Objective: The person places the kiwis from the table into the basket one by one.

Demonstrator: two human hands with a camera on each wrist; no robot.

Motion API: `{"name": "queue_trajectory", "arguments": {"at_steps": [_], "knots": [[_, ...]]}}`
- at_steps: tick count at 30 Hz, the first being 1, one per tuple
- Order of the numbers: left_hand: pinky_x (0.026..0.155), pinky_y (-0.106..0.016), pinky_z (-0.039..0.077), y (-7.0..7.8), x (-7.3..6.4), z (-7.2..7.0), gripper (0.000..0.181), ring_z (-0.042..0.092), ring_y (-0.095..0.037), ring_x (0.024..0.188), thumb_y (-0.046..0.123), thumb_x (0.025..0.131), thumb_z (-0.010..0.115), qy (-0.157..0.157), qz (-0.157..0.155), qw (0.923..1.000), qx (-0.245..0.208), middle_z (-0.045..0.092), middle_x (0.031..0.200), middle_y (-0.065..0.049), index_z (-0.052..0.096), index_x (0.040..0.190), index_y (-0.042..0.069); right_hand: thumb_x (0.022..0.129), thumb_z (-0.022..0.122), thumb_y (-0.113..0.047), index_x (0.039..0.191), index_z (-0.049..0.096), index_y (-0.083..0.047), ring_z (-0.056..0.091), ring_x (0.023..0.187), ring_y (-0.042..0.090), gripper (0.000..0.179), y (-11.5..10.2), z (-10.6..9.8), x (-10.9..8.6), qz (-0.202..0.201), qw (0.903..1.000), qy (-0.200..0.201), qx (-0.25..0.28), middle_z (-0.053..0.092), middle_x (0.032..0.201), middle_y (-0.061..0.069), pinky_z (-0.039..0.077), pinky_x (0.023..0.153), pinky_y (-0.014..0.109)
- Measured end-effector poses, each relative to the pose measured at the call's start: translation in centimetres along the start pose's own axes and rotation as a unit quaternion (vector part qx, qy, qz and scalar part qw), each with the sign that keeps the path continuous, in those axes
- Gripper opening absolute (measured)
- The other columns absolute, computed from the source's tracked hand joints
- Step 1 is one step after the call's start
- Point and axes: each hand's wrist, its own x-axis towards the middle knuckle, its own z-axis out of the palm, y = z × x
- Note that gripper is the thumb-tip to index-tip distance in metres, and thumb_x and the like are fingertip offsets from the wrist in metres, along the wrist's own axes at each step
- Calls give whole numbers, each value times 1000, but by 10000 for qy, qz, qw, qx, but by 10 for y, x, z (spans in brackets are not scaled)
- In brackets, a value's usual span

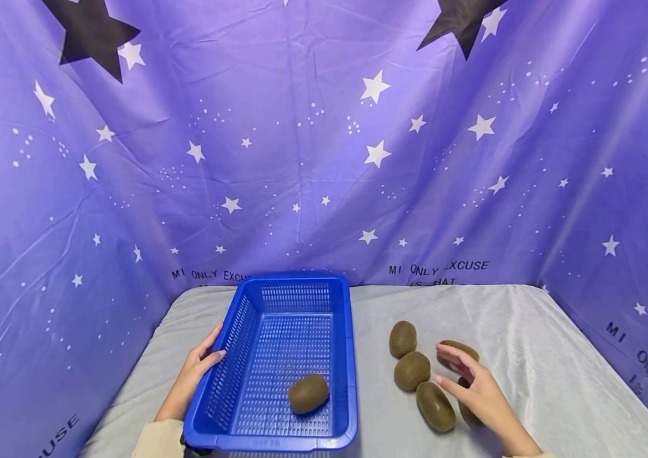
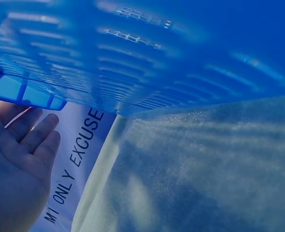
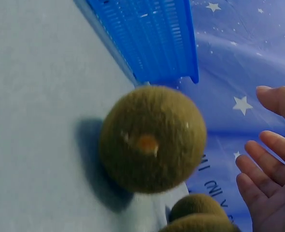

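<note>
A blue plastic basket (image 1: 352,381) with slotted walls stands at the middle left, one brown kiwi (image 1: 308,394) lying inside near its front. My left hand (image 1: 193,374) holds the basket's left rim, its thumb over the edge; the left wrist view shows the fingers (image 2: 34,133) under the rim. To the right of the basket, several kiwis (image 1: 412,371) are grouped on the cloth. Above them hovers my right hand (image 1: 481,391), fingers apart and nothing held, partly hiding two kiwis. In the right wrist view one kiwi (image 3: 152,140) is close to the camera.
A grey cloth (image 1: 530,356) covers the table. Purple curtains (image 1: 301,159) with stars and lettering hang at the back and both sides. The basket's right wall stands between the kiwi inside and the group on the cloth.
</note>
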Motion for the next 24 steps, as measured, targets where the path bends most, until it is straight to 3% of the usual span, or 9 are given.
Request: {"name": "queue_trajectory", "arguments": {"at_steps": [5,9,18,24], "knots": [[87,-23,47,-1,0,0,63,46,4,116,12,97,47,65,66,9999,108,12,156,-15,15,152,12,79,71,2,122,55,5,52,110,-6,47,6,-7,-4,-232,9996,127,-102,60,120,6,37,90,7],[86,-22,47,-1,1,0,63,45,5,116,11,97,47,31,170,9997,178,9,156,-18,15,152,9,79,71,3,123,55,4,53,109,-5,47,8,-14,-7,-239,9993,165,-221,60,121,9,37,90,7],[86,-23,47,-1,1,1,64,45,6,116,12,97,48,61,113,9998,141,10,156,-17,15,152,9,78,71,3,125,54,4,46,115,-10,50,12,-30,-15,-210,9985,206,-458,56,126,-8,32,93,4],[87,-24,47,-2,0,1,64,46,2,116,11,97,47,37,84,9999,98,11,156,-16,14,152,10,81,73,-7,127,54,-1,36,116,-18,50,15,-36,-19,182,9965,250,-779,51,125,-22,26,91,1]]}}
